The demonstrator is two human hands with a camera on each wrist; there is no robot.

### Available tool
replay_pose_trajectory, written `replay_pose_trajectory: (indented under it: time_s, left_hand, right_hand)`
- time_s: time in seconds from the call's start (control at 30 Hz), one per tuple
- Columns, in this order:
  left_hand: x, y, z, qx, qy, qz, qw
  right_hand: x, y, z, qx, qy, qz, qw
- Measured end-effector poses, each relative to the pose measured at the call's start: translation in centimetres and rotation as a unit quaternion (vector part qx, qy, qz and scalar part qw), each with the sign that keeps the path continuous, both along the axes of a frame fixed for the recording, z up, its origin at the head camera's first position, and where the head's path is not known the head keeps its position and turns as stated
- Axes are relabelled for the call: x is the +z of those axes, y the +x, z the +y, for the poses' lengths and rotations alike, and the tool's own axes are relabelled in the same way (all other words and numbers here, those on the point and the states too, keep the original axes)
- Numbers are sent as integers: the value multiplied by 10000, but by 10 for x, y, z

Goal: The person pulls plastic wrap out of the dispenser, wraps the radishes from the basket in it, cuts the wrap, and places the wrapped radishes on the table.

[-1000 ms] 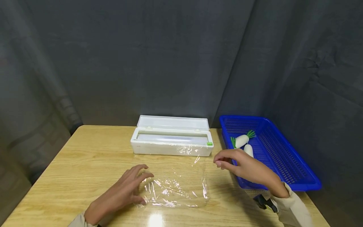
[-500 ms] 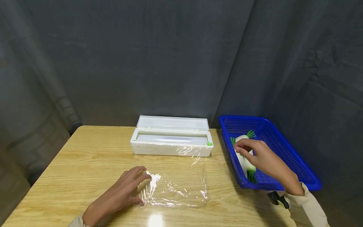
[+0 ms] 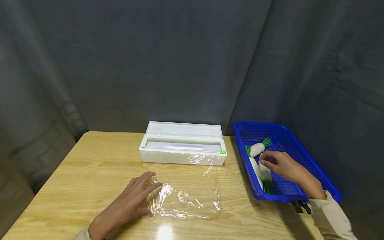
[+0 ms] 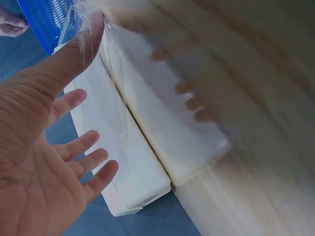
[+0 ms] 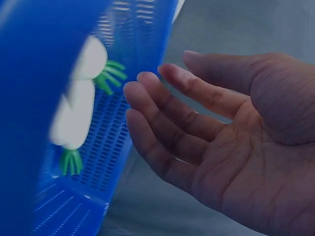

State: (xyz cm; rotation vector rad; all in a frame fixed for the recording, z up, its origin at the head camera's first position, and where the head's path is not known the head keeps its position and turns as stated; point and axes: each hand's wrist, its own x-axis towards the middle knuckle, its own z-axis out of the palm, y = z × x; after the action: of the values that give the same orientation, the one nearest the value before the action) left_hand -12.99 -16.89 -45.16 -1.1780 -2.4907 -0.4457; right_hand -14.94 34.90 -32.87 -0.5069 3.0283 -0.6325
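My left hand rests at the left edge of a sheet of clear plastic wrap, fingers spread. In the left wrist view its thumb touches the wrap, while the other fingers stand apart. The wrap stretches across the table from a white dispenser box, whose lid is up. Over a blue basket hovers my right hand, loosely curled and holding nothing. Beneath and beside it, white radishes with green tops lie in the basket: one at the back, one along the left wall, one partly hidden by the fingers.
A green slider sits at the right end of the box's front edge. The wooden table ends at a dark grey curtain behind. The basket takes up the table's right side.
My right hand has moved rightward from beside the box to above the radishes in the basket. My left hand has stayed nearly still at the wrap's edge.
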Motion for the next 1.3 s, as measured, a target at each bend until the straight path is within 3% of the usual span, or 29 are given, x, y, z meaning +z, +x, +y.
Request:
replay_pose_trajectory:
  time_s: [0.13, 0.4, 0.73, 0.93, 1.17, 1.3]
  left_hand:
    - [2, -2, 0, -70, -53, 65, 9999]
    - [2, -1, 0, -55, -2, -367, 9993]
    - [3, 0, 0, 437, 271, -559, 9971]
    - [6, -4, 1, 761, 359, -286, 9960]
    - [13, -14, -1, 963, 533, -482, 9928]
    - [19, -22, -4, 1104, 563, -318, 9918]
  right_hand:
    - [-6, -4, 8, 34, 132, -54, 9999]
    - [-17, -10, 19, 179, 148, -551, 9982]
    - [-26, -8, 22, 165, 126, -848, 9962]
    - [-31, -7, 19, -113, 163, -705, 9973]
    - [-37, -8, 19, -622, 152, -719, 9954]
    - [-39, -10, 20, -896, 199, -793, 9926]
